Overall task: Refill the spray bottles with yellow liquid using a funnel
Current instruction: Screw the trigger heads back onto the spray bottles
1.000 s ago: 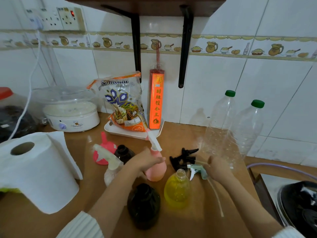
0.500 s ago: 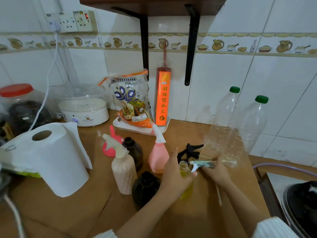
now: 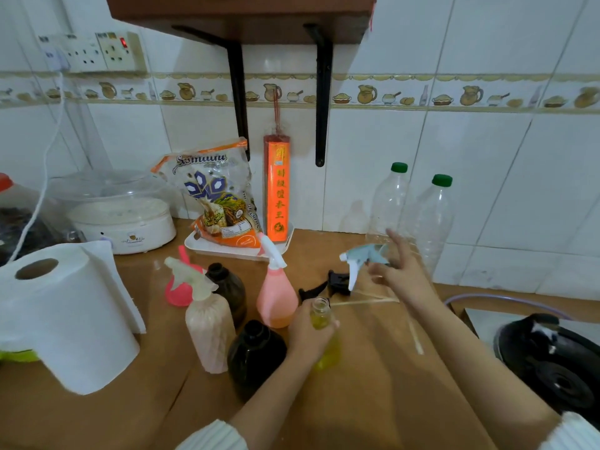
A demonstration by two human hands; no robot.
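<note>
Two hands are over the brown counter [image 3: 373, 401]. My left hand [image 3: 308, 336] is wrapped around the yellow bottle [image 3: 321, 319], which stands on the counter with its neck open and uncapped; yellow liquid shows through the neck and below my fingers. My right hand [image 3: 402, 274] is raised above the counter with the fingers loosely spread, pinching the blue-and-white sprayer [image 3: 360, 259] between thumb and fingertips — its nozzle points left and its thin dip tube [image 3: 360, 302] trails down toward the bottle's mouth, the tip just beside the rim. Motion blur keeps me from telling whether the tube is in the neck or only next to it.

Just left of the yellow bottle stands a pink bottle [image 3: 276, 300] with its white sprayer on, orange liquid low inside. A black sprayer [image 3: 324, 285] lies on the counter behind the yellow bottle. In front, near my left forearm, is a dark bottle [image 3: 256, 355] with an open neck; a second dark bottle [image 3: 227, 290] stands further back. Between them is a pale bottle [image 3: 209, 329] with a cream sprayer fitted. The pink funnel [image 3: 180, 289] rests on the counter behind that pale bottle, well apart from my hands.

Two clear bottles [image 3: 412, 216] with green caps stand by the tiled wall — a paper roll [image 3: 65, 316] sits far left.
</note>
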